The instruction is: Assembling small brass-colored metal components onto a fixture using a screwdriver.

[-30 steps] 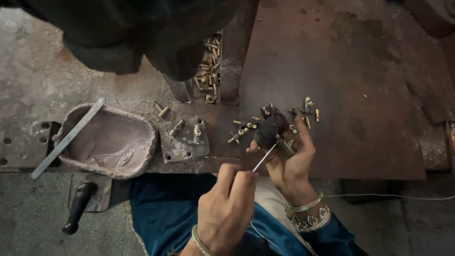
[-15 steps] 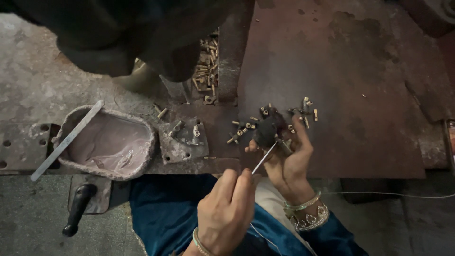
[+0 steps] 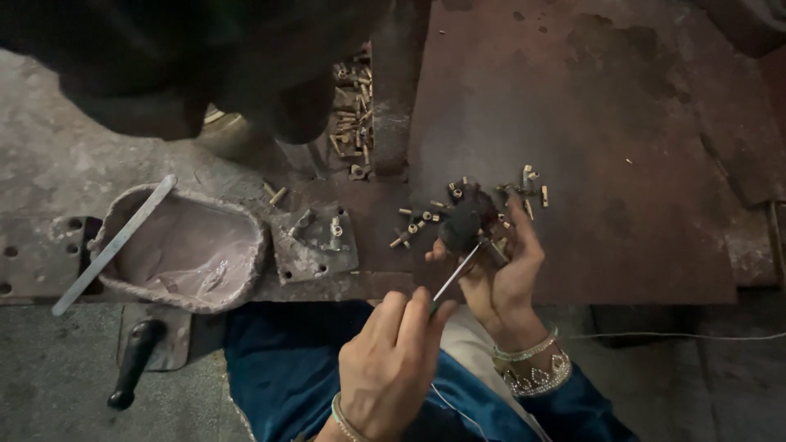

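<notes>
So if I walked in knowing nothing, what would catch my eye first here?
Probably the two hands at bottom centre: the right hand grips a small dark part, and the left hand pokes at it with a thin tool. Next, the little brass pieces scattered on the rusty metal plate, and the oval tray at left.

Bare rusty plate right; brass bits crowd centre; tray blocks left.
</notes>
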